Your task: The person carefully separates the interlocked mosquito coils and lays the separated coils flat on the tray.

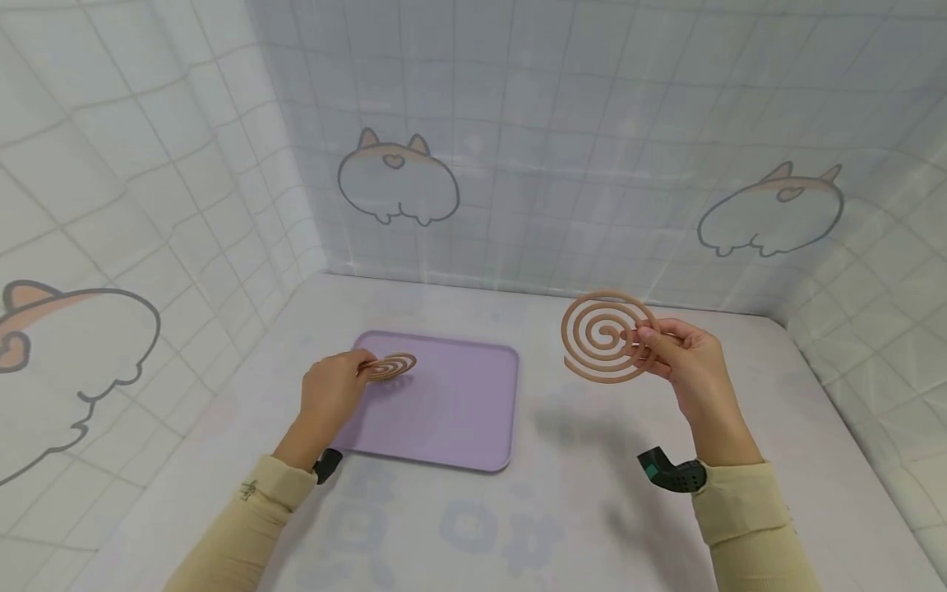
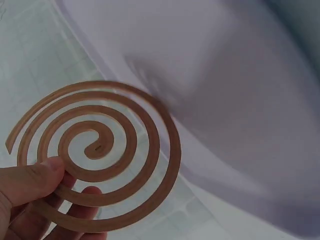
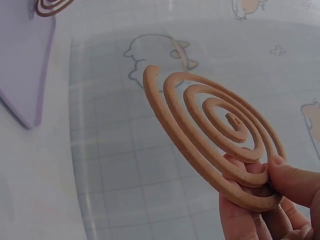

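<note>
Each hand holds a brown spiral mosquito coil. My left hand (image 1: pixel 334 388) pinches one mosquito coil (image 1: pixel 392 367) by its edge, tilted nearly flat above the left part of a purple tray (image 1: pixel 459 403). In the left wrist view, the thumb lies on top of that coil (image 2: pixel 131 137) with fingers beneath. To the right of the tray, my right hand (image 1: pixel 695 362) pinches the other mosquito coil (image 1: pixel 605 380), raised above the table with its spiral face toward the head camera. The right wrist view shows the thumb against this coil's outer rings (image 3: pixel 175 131) and fingers behind.
A white table (image 1: pixel 547 526) with faint printed marks carries the tray. White tile-patterned sheeting (image 1: pixel 562 148) with cartoon animal drawings rises at the back and both sides. Black bands (image 1: pixel 669 473) sit at both wrists, by the cream sleeves.
</note>
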`<action>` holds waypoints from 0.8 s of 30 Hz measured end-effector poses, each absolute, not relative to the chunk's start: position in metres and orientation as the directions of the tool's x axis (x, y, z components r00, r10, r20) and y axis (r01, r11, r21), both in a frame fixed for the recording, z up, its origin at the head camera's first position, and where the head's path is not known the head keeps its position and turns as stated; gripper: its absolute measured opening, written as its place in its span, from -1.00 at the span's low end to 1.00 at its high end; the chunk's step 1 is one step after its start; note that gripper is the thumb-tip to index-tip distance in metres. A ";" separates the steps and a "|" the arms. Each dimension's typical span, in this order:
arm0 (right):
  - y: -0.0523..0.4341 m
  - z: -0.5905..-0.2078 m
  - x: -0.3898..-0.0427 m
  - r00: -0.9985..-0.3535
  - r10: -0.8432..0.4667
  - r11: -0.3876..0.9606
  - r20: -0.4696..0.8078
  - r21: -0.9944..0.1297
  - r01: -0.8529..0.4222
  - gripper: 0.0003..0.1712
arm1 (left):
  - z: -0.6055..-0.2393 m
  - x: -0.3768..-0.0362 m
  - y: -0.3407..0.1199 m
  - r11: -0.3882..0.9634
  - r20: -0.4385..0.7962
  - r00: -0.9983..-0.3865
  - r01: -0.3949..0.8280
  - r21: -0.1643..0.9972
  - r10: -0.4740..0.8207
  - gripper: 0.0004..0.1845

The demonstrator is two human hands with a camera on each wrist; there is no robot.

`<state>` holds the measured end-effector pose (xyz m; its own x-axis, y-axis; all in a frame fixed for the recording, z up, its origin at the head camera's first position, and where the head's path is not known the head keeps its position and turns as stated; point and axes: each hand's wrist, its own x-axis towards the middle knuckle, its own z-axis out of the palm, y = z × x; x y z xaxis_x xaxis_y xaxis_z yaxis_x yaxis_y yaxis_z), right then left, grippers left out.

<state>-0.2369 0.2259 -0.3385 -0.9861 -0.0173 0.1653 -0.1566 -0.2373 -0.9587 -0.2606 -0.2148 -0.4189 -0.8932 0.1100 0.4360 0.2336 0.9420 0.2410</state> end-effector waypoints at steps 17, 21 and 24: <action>0.225 -0.340 -0.235 -0.990 -0.020 -0.235 0.139 -0.963 -0.131 -0.95 | -0.452 -0.236 -0.207 0.970 0.267 -0.946 0.219 0.103 0.185 -0.75; 0.224 -0.340 -0.235 -0.989 -0.013 -0.225 0.145 -0.965 -0.138 -0.94 | -0.459 -0.237 -0.208 0.952 0.332 -0.912 0.289 0.099 0.242 -0.79; 0.224 -0.340 -0.235 -0.989 -0.007 -0.213 0.149 -0.966 -0.144 -0.94 | -0.461 -0.238 -0.207 0.943 0.371 -0.888 0.322 0.078 0.273 -0.78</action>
<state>-0.2350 0.2241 -0.3400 -0.9888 -0.0068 0.1493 -0.1444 -0.2134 -0.9662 -0.2383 -0.2068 -0.4609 -0.8878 0.2726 0.3709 0.3222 0.9435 0.0778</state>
